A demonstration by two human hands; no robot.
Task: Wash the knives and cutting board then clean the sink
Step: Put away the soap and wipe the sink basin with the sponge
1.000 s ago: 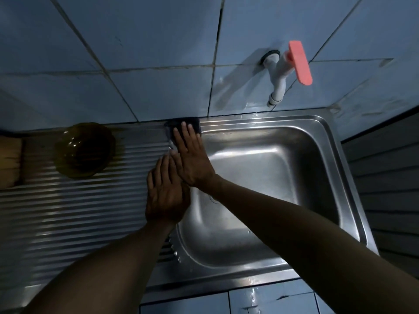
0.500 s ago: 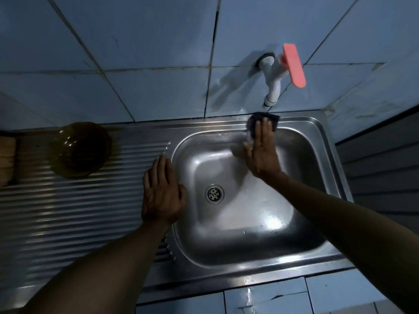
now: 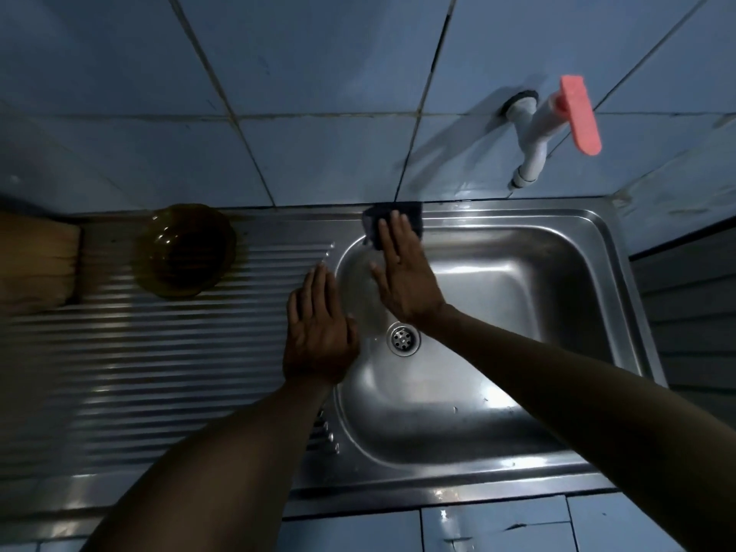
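A stainless steel sink (image 3: 593, 249) fills the right half of the head view, with a round drain (image 3: 404, 338) in its basin. My right hand (image 3: 402, 272) lies flat with straight fingers, pressing a dark scouring pad (image 3: 414, 217) against the sink's back left rim. My left hand (image 3: 318, 332) rests flat on the sink's left edge, fingers straight, beside the ribbed drainboard (image 3: 159, 360). No knives are in view.
An amber glass bowl (image 3: 185, 251) stands on the drainboard at the back. A wooden board (image 3: 36, 264) lies at the far left edge. A white tap with a pink handle (image 3: 579, 113) juts from the tiled wall above the sink's back right.
My right hand slid the pad from the back left rim to the right under the tap, then back to the left rim. My left hand stayed on the sink's left edge.
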